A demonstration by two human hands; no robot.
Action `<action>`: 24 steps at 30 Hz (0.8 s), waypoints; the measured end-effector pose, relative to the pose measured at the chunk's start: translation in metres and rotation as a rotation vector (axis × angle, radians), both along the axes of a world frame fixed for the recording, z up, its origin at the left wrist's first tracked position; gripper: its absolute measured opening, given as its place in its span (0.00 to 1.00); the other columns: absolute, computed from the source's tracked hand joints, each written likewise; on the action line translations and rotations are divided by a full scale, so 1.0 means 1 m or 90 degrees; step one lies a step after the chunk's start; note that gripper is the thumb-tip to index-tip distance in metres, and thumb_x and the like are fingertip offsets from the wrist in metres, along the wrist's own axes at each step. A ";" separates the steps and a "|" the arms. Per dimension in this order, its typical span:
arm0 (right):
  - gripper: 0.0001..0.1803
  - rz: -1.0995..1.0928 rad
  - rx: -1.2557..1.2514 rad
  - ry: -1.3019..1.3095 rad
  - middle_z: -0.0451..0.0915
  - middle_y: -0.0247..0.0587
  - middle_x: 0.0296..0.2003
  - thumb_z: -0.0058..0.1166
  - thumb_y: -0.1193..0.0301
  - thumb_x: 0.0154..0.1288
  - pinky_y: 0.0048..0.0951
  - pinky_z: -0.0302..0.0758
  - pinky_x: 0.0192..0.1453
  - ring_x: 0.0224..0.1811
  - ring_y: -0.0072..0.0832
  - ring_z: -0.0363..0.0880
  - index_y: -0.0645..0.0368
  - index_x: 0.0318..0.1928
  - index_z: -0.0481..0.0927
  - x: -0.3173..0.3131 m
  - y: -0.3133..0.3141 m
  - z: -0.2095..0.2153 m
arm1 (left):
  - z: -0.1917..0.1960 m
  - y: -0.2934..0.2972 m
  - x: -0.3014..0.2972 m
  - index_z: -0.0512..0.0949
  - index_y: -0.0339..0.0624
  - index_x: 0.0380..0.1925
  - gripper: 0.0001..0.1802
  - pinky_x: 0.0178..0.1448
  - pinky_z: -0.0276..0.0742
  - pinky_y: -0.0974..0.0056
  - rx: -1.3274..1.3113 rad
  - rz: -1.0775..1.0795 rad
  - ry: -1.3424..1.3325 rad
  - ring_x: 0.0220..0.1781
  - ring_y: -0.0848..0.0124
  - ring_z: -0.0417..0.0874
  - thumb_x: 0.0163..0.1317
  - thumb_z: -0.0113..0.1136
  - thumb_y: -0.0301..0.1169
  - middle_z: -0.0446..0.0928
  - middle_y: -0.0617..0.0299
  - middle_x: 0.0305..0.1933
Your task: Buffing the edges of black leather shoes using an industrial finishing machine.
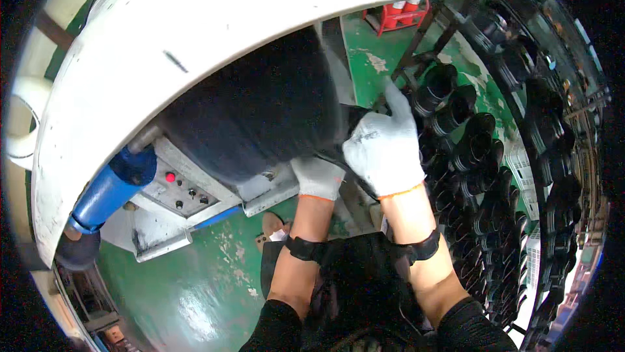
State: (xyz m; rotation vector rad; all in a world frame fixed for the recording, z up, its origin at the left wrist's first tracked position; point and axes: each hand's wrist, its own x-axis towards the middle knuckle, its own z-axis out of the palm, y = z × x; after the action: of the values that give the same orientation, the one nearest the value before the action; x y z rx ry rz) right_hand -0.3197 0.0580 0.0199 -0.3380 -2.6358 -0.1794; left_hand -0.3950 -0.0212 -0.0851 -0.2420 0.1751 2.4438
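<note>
Both my hands wear white knitted gloves with orange cuffs. They are in front of a large, dark rounded mass (260, 105) under a white curved cover. My left hand (318, 177) reaches to its lower edge, and its fingers are hidden there. My right hand (385, 153) is just to the right and a little higher, one digit stretched upward and blurred, the other fingers curled in. A dark curved piece (351, 118) shows at the curled fingers of the right hand. Its kind is unclear, and how the fingers meet it is partly hidden.
The white curved cover (163, 40) spans above. A grey panel with a red button (170, 177) and black knobs adjoins a blue cylinder (117, 189) at left. Racks of black, ribbed tubular parts (475, 140) stand close on the right. A red stand (398, 17) is farther back.
</note>
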 end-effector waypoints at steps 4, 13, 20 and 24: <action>0.15 0.017 0.076 -0.030 0.63 0.33 0.09 0.47 0.72 0.57 0.38 0.71 0.58 0.18 0.28 0.69 0.50 0.13 0.74 -0.014 -0.003 -0.007 | -0.007 -0.015 -0.007 0.67 0.41 0.62 0.32 0.72 0.59 0.53 -0.041 0.020 0.085 0.65 0.56 0.68 0.66 0.44 0.52 0.68 0.56 0.65; 0.06 0.015 -0.066 0.057 0.75 0.45 0.25 0.52 0.74 0.52 0.47 0.59 0.67 0.38 0.46 0.73 0.62 0.30 0.80 -0.014 -0.053 0.003 | -0.013 -0.047 -0.016 0.63 0.44 0.65 0.36 0.70 0.61 0.49 -0.140 0.078 0.074 0.67 0.51 0.66 0.65 0.41 0.56 0.64 0.53 0.68; 0.13 -0.094 0.506 -0.529 0.78 0.48 0.44 0.50 0.70 0.61 0.52 0.54 0.71 0.54 0.43 0.71 0.65 0.43 0.79 0.001 -0.110 0.034 | -0.005 -0.047 -0.001 0.56 0.43 0.69 0.43 0.71 0.59 0.43 0.077 -0.052 0.091 0.69 0.48 0.61 0.64 0.35 0.64 0.58 0.48 0.70; 0.25 -0.181 2.031 -0.853 0.61 0.37 0.67 0.33 0.68 0.77 0.31 0.53 0.73 0.67 0.25 0.59 0.62 0.70 0.53 0.016 -0.137 -0.007 | -0.013 -0.042 0.013 0.54 0.40 0.69 0.49 0.74 0.51 0.40 0.159 -0.171 0.119 0.71 0.44 0.56 0.61 0.29 0.70 0.54 0.45 0.72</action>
State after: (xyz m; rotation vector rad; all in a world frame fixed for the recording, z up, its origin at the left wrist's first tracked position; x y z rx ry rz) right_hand -0.3038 -0.0789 0.0131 -0.4834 -0.3636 2.4622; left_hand -0.3816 -0.0633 -0.0982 0.1147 -0.0175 2.1908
